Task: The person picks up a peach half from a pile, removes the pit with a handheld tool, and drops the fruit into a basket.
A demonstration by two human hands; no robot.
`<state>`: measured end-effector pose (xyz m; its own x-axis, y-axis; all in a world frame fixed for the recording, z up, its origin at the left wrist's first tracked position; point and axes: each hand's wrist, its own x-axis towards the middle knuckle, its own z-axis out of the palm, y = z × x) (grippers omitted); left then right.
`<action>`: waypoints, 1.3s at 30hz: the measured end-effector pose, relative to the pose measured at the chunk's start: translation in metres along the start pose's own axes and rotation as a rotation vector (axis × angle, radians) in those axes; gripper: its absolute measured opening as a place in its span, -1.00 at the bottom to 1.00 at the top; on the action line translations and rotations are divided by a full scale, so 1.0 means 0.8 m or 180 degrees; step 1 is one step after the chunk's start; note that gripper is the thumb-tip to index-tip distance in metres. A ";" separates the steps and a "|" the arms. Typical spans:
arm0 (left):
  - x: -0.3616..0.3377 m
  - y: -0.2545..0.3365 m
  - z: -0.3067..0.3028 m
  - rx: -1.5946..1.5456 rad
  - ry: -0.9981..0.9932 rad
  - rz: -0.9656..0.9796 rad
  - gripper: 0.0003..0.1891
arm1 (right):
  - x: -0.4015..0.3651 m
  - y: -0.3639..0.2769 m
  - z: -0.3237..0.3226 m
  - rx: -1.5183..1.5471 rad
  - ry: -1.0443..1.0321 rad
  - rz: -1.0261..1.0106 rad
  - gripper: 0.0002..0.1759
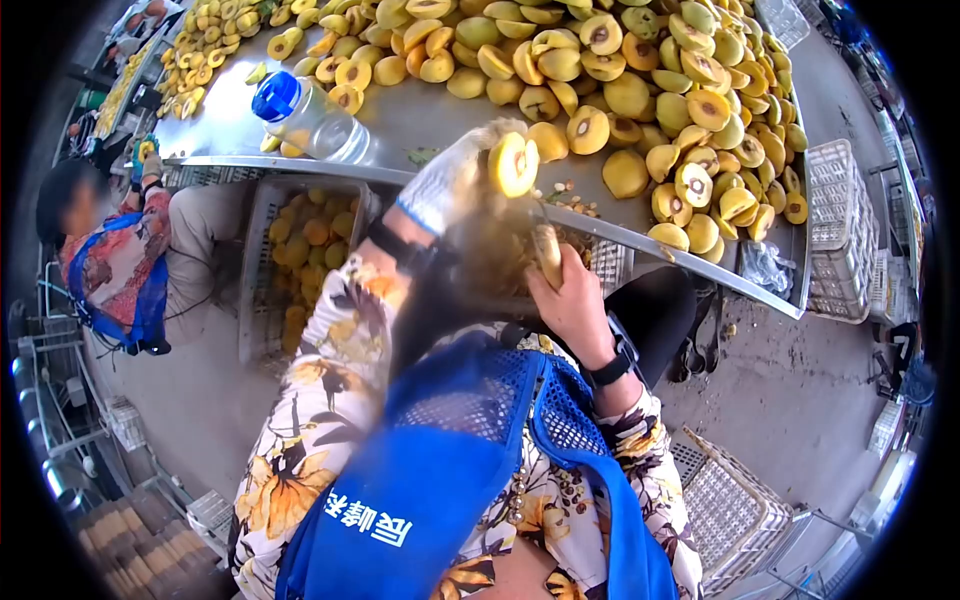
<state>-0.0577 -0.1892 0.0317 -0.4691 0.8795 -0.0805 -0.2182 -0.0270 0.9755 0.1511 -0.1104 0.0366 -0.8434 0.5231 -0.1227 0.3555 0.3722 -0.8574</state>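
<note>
My left hand, in a pale knitted glove, grips a yellow peach half at the table's front edge. The cut face with its brown centre is turned towards me. Just below and to the right, my right hand is bare and closed round a wooden-handled tool. Its thin metal end points up, a little apart from the peach; its exact shape is too small to tell. Heaped cut peaches lie on the metal table beyond both hands. Small scraps lie on the edge between them.
A clear bottle with a blue cap lies left of my gloved hand. Below it stands a crate of whole peaches. Another person sits at the far left. Pale crates stand right and behind right. A plastic bag rests on the table corner.
</note>
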 end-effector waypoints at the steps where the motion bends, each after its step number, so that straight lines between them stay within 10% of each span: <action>1: -0.010 -0.004 0.010 -0.0894 0.0153 -0.0288 -0.63 | 0.004 -0.004 0.008 -0.0064 -0.0016 -0.0088 -0.69; 3: -0.030 -0.003 0.036 -0.2818 0.0722 -0.0709 -0.66 | 0.008 -0.008 0.018 -0.0124 -0.0057 -0.0149 -0.72; 7: -0.058 -0.025 0.062 -0.1436 0.1095 -0.0051 -0.71 | 0.006 -0.005 0.025 -0.0129 -0.0147 -0.0144 -0.75; 14: -0.057 -0.059 0.075 -0.2492 0.0827 0.0329 -0.76 | -0.005 0.001 0.022 -0.0212 -0.0227 -0.0013 -0.76; 20: -0.060 -0.070 0.056 0.1904 0.0645 0.0826 -0.79 | -0.012 -0.006 0.016 -0.0166 -0.0581 0.0072 -0.73; 22: -0.062 -0.055 0.051 0.0772 0.0284 0.0341 -0.78 | -0.012 -0.004 0.013 -0.0124 -0.0764 0.0024 -0.72; 24: -0.050 -0.056 0.028 -0.2701 -0.0740 -0.1276 -0.75 | -0.012 -0.001 0.013 -0.0030 -0.0871 -0.0035 -0.71; 32: -0.066 -0.003 0.071 -0.1274 0.0614 -0.0794 -0.47 | -0.010 0.028 0.044 0.1141 -0.0514 0.0600 -0.76; 34: -0.068 -0.062 0.060 0.0574 0.0961 0.0412 -0.59 | -0.011 0.011 0.047 0.1537 -0.0526 0.0806 -0.78; 37: -0.071 -0.055 0.087 -0.0669 0.1519 0.0578 -0.75 | -0.017 -0.005 0.057 0.1540 -0.0563 0.0884 -0.80; 39: -0.069 -0.048 0.072 -0.2716 0.0780 -0.0376 -0.77 | -0.019 -0.015 0.051 0.1873 -0.0812 0.1177 -0.79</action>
<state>0.0258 -0.2092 0.0104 -0.5517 0.7753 -0.3075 -0.7928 -0.3730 0.4819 0.1435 -0.1540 0.0287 -0.8033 0.3135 -0.5064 0.4204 -0.3038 -0.8549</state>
